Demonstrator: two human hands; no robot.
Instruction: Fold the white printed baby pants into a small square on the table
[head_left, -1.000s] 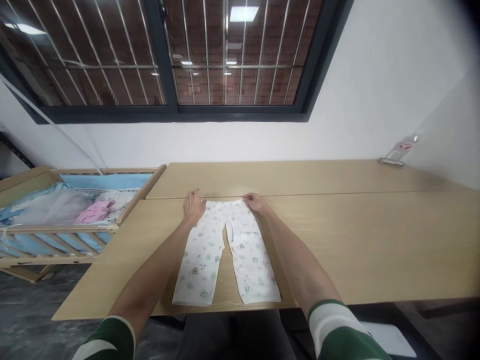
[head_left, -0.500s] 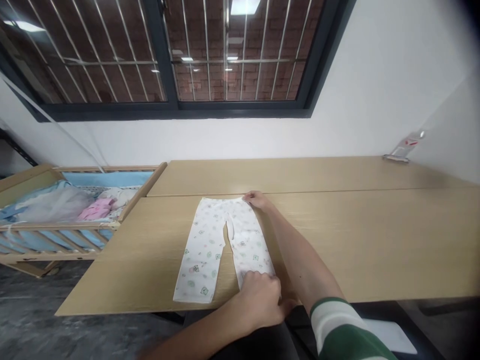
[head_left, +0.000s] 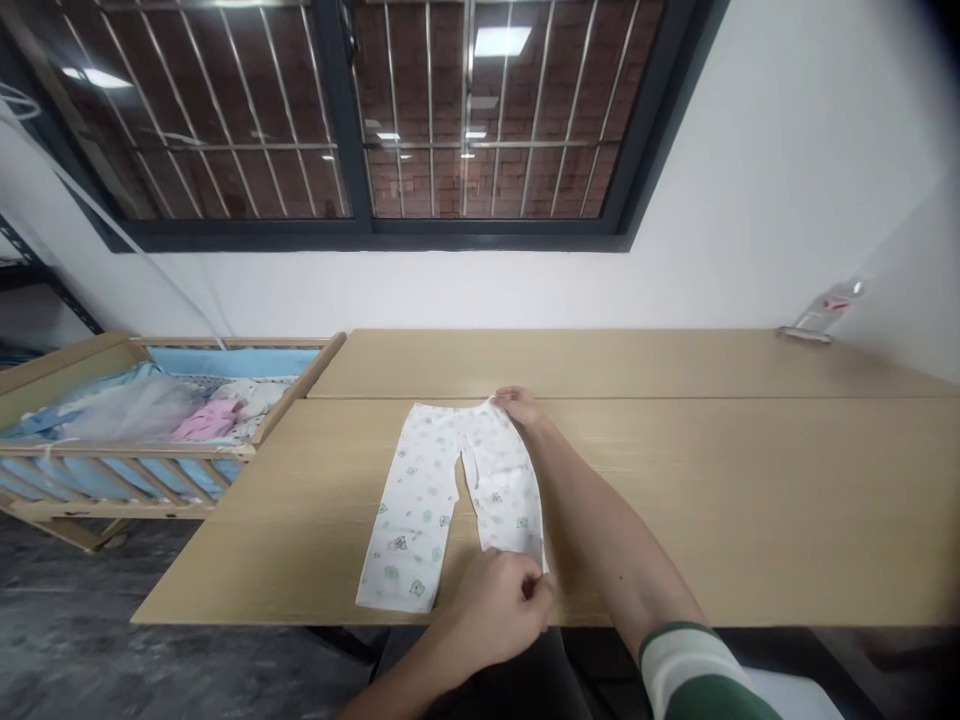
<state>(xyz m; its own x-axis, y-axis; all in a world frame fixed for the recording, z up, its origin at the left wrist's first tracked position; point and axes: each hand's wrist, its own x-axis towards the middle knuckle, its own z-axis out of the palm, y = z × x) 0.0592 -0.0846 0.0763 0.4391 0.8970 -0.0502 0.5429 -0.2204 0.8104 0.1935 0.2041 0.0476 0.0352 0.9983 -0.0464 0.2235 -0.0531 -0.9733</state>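
Observation:
A pair of small white baby trousers [head_left: 427, 490] with a green print lies flat on the wooden table [head_left: 712, 500], waistband away from me. My right hand [head_left: 519, 406] pinches the right corner of the waistband. My left hand [head_left: 499, 608] is crossed over at the near edge, its fingers closed on the cuff of the right trouser leg. The left leg lies free.
A wooden cot [head_left: 97, 440] with blue lining and heaped baby clothes stands left of the table. A clear plastic stand [head_left: 817, 312] sits at the table's far right by the white wall. A barred window [head_left: 360, 110] runs above.
My left hand left the waistband's left corner, swept down across me and took hold of the right leg's cuff. The right hand stayed on the waistband.

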